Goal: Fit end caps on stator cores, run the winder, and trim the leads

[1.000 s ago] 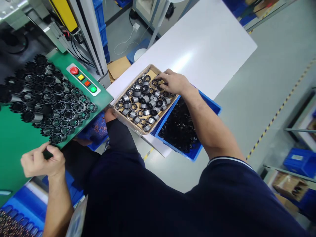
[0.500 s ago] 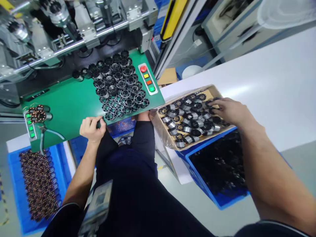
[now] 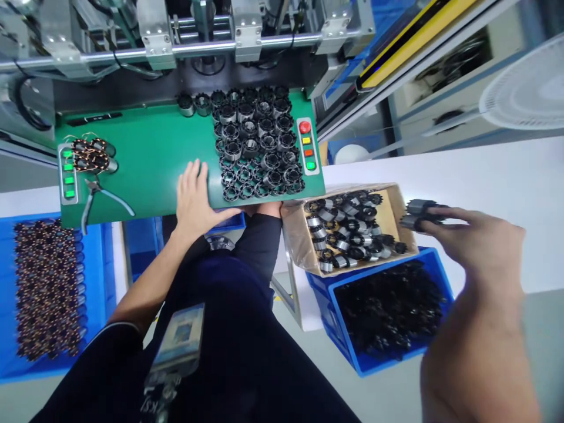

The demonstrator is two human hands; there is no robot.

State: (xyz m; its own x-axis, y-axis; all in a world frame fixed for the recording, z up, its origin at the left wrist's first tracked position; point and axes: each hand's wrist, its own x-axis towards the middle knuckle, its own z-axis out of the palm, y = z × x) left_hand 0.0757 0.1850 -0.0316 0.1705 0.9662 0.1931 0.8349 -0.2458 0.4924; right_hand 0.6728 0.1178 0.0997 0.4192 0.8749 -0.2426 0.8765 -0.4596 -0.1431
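Note:
My left hand point(image 3: 195, 197) lies flat with fingers stretched out on the near edge of the green machine table point(image 3: 145, 153), just left of a cluster of black and silver ring-shaped stator cores point(image 3: 258, 144). My right hand point(image 3: 473, 241) is raised to the right of a cardboard box point(image 3: 399, 202) full of the same cores. Its fingertips pinch two stator cores point(image 3: 416, 214) lifted clear of the box.
A blue bin point(image 3: 434, 270) of black plastic parts sits below the box. Another blue bin point(image 3: 44, 288) at the left holds copper-wound cores. Pliers point(image 3: 99, 197) and wound cores point(image 3: 90, 155) lie on the green table's left. A button panel point(image 3: 307, 145) stands at its right edge.
My right hand has lifted out of the cardboard box with two cores and drawn back to the right. My left hand has opened and flattened on the green table. The view swung left.

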